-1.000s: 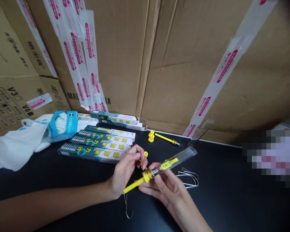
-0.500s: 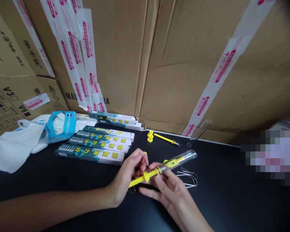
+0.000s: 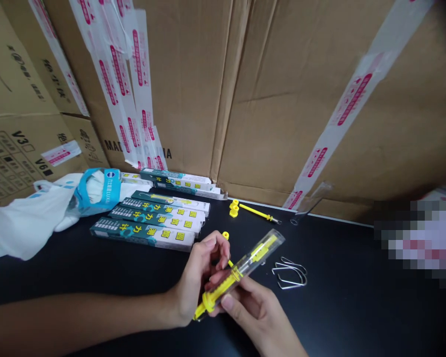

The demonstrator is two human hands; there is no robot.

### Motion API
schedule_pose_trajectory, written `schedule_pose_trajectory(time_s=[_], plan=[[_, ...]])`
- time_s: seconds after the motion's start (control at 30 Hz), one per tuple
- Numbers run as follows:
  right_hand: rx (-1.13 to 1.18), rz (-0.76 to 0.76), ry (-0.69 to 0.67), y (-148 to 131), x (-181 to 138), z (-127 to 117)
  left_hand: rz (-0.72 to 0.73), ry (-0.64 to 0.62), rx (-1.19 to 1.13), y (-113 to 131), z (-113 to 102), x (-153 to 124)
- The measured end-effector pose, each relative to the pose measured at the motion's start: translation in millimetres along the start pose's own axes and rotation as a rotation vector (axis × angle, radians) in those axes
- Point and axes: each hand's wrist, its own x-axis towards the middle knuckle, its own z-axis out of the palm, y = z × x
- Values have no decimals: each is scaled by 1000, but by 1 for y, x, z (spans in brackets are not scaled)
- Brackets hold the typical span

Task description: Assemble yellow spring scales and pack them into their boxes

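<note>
Both my hands meet over the black table (image 3: 357, 307) around a clear plastic tube (image 3: 258, 253) with a yellow rod (image 3: 219, 292) sliding in its lower end. My right hand (image 3: 252, 310) grips the tube and rod from below, fingers curled. My left hand (image 3: 200, 277) is closed beside it, fingertips pinched at the yellow rod near a small yellow cap (image 3: 225, 235). The tube tilts up to the right.
Several teal and white product boxes (image 3: 148, 228) lie left of my hands. A white plastic bag (image 3: 29, 218) sits far left. Yellow parts and a thin rod (image 3: 250, 210) lie near the cardboard cartons (image 3: 282, 99). Bent metal wire hooks (image 3: 290, 272) rest at right.
The yellow rod has slid further out of the tube's lower end, and the tube now tilts more steeply. Both hands shifted slightly down and left.
</note>
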Motion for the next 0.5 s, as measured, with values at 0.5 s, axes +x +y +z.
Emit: schedule_pose_trajectory(time_s=[0.5], plan=[[58, 53, 119, -15, -2, 2, 19, 16, 9, 0, -1, 5]])
